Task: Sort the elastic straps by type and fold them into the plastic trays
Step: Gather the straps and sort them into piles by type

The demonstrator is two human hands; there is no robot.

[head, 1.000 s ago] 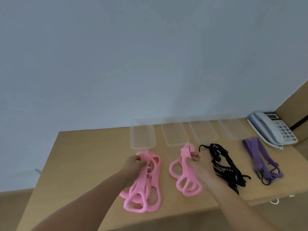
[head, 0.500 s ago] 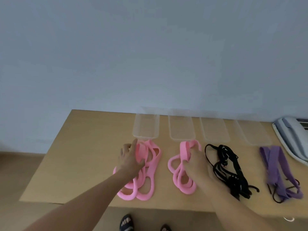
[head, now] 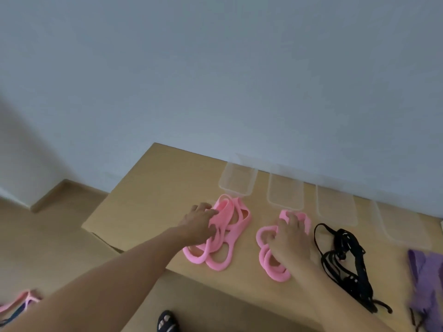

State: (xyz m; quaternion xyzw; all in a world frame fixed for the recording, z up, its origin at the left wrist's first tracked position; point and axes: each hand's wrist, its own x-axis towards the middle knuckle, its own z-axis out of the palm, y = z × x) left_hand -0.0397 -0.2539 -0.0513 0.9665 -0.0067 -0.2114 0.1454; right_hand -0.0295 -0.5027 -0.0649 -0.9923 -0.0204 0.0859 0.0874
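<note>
Two heaps of pink straps lie on the wooden table (head: 153,188). My left hand (head: 200,221) rests flat on the left pink heap (head: 223,236), fingers spread over it. My right hand (head: 287,238) presses on the smaller right pink heap (head: 273,259), fingers curled into its loops. To the right lie black straps (head: 345,262) and purple straps (head: 426,279). Several clear plastic trays stand in a row along the wall: the leftmost tray (head: 236,178), the one beside it (head: 285,190), a third (head: 335,207) and a fourth (head: 402,224), all with nothing in them.
The table's left edge and near corner lie close to my left arm. More pink straps (head: 19,305) lie on the floor at the bottom left. A foot in a dark sandal (head: 167,322) shows below the table's front edge.
The view has swung left and down, so the table now sits to the right and the phone is out of sight. Both hands have settled flatter onto the pink heaps.
</note>
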